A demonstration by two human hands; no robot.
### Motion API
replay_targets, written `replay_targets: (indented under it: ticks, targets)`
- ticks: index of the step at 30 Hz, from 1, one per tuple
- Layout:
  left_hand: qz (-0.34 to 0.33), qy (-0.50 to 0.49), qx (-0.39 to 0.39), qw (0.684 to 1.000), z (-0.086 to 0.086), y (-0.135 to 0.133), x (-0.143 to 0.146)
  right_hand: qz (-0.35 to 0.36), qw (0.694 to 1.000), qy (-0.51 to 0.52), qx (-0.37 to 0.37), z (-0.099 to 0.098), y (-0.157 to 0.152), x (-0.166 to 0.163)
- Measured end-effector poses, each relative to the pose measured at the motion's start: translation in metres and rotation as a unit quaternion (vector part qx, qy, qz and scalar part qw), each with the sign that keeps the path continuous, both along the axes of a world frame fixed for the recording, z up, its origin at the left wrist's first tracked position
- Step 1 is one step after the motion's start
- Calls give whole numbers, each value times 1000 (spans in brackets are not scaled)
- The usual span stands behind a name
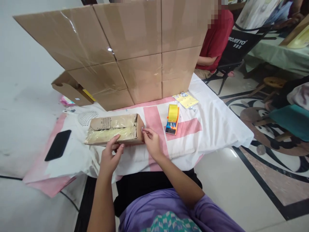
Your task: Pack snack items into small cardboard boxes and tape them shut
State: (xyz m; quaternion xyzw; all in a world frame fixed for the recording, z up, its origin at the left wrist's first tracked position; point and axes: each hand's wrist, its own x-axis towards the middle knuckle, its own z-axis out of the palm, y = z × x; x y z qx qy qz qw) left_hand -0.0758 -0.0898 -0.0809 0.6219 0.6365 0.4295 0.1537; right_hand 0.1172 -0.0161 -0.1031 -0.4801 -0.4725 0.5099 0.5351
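Observation:
A small brown cardboard box (116,129), wrapped in clear tape or plastic film, lies on a white and pink cloth (212,129) in front of me. My left hand (111,155) grips the box's near edge, thumb on top and fingers curled under. My right hand (150,140) pinches at the box's right end, fingertips pressed together on the film there. A yellow and orange tape dispenser (172,119) stands a short way right of my right hand.
A tall taped cardboard screen (135,48) stands behind the box. A black phone (58,145) lies at the left, a white round mesh object (87,118) and an open carton (70,90) beyond it. A yellow card (186,100) lies back right. A person in red (214,35) sits behind.

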Motion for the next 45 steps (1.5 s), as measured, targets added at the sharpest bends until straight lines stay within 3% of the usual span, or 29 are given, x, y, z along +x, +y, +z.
replay_targets:
  ticks: [3, 9, 17, 22, 26, 31, 33, 36, 40, 43, 45]
  targets:
    - [9, -24, -12, 1000, -4, -3, 1, 16, 1000, 14, 17, -3, -11, -4]
    - [-12, -73, -17, 997, -5, 0, 2, 82, 992, -79, 52, -7, -17, -3]
    - [-17, -98, -25, 995, -3, 16, -3, 129, 984, -116, 45, -13, -29, 2]
    - [-8, -147, -24, 989, -2, 15, -1, 153, 982, -109, 33, -9, -19, 4]
    - [2, -205, 3, 979, -3, 11, -2, 207, 971, -113, 44, -5, -17, 9]
    - [-3, -229, 34, 973, -6, 9, -7, 205, 965, -149, 65, -6, -27, 16]
    - [-7, -238, 45, 970, -7, 10, -8, 194, 955, -206, 91, -4, -20, 15]
    - [-23, -253, 57, 966, -6, 9, -10, 213, 915, -291, 180, 5, 3, 8]
    - [-37, -284, 96, 953, 1, -5, -10, 272, 865, -282, 315, 21, 23, -7]
    - [-59, -302, 102, 946, 14, -29, 1, 271, 877, -233, 321, 26, 12, 0]
    - [-94, -303, 95, 944, 28, -49, 17, 250, 900, -195, 299, 25, -8, 26]
